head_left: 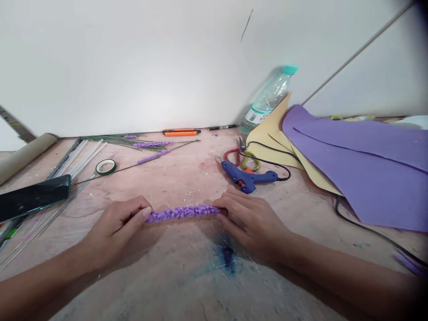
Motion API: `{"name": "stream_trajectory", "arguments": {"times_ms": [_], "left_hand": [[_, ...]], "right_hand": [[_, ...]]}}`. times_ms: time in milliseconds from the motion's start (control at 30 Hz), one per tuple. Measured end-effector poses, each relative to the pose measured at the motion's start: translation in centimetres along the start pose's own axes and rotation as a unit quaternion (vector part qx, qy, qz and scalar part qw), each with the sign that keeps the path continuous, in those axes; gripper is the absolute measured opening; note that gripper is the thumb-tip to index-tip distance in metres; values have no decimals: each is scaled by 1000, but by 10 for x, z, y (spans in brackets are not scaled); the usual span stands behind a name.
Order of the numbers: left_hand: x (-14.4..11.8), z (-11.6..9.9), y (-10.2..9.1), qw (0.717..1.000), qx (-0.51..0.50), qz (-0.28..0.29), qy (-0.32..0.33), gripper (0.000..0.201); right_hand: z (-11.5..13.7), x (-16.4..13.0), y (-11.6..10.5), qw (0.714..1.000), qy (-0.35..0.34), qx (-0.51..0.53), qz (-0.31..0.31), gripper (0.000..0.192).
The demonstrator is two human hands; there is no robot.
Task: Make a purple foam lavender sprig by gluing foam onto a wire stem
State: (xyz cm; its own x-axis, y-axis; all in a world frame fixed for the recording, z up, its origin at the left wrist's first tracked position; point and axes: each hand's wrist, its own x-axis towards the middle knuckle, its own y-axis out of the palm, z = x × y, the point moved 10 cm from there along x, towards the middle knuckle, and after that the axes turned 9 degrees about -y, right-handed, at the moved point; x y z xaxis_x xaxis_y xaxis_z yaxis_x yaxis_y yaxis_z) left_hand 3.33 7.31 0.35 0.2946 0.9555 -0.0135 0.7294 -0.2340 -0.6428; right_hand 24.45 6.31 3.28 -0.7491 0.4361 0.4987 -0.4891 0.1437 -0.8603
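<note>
A fringed purple foam strip (183,212) stretches level between my two hands, just above the table. Its left end is pinched between the thumb and forefinger of my left hand (117,223). My right hand (250,218) grips the other end, with the thumb below and the fingers over it. Beyond my right hand lies a blue glue gun (245,177) with a black cord. Further back on the left, finished-looking purple flower stems (154,144) rest on thin green wires.
Green tape roll (106,167), clear glue sticks (78,156) and a phone (36,196) lie left. An orange cutter (181,132) and black marker (222,127) are by the wall. Scissors (233,157), a tilted bottle (267,100), yellow sheets (267,138) and purple foam sheets (361,165) occupy the right.
</note>
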Motion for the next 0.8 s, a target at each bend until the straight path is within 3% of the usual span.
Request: {"name": "stream_trajectory", "arguments": {"times_ms": [100, 400, 633, 800], "left_hand": [[-1, 1, -1, 1000, -15, 3, -10, 40], [-5, 6, -6, 996, -80, -25, -10, 18], [-4, 15, -10, 991, -115, -44, -61, 34], [-2, 20, -12, 984, -156, -46, -77, 37]], "right_hand": [[0, 1, 0, 1000, -4, -8, 1, 12], [-7, 0, 6, 999, 28, -18, 27, 23], [-9, -1, 4, 999, 38, 8, 13, 12], [-5, 2, 1, 1000, 22, 0, 10, 20]]}}
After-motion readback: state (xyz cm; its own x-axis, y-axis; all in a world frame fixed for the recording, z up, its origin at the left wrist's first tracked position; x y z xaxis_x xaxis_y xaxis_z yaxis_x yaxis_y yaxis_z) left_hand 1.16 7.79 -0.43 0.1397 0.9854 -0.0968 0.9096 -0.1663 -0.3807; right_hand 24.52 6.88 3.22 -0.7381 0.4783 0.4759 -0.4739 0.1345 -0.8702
